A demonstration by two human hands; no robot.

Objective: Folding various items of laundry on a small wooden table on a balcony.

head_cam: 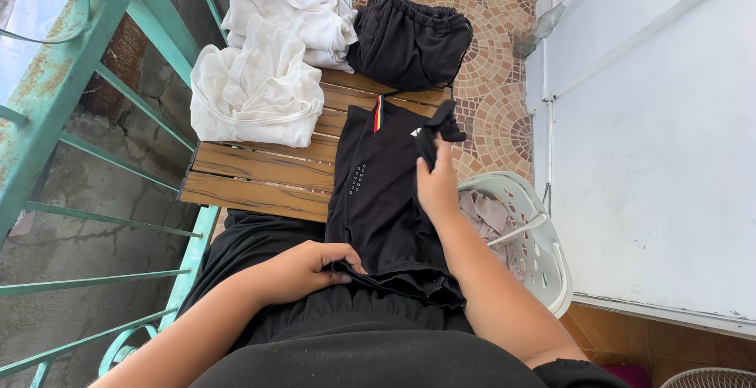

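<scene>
Wooden bench (252, 179): two hands (303, 270) (435, 187) grip one black garment (378, 191); perhaps two white tops (260, 81).

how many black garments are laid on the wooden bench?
2. One folded black garment sits at the bench's far end, beside the white clothes. The other, black shorts, lies nearer, gripped by the left hand and right hand. The basket may hide more.
</scene>
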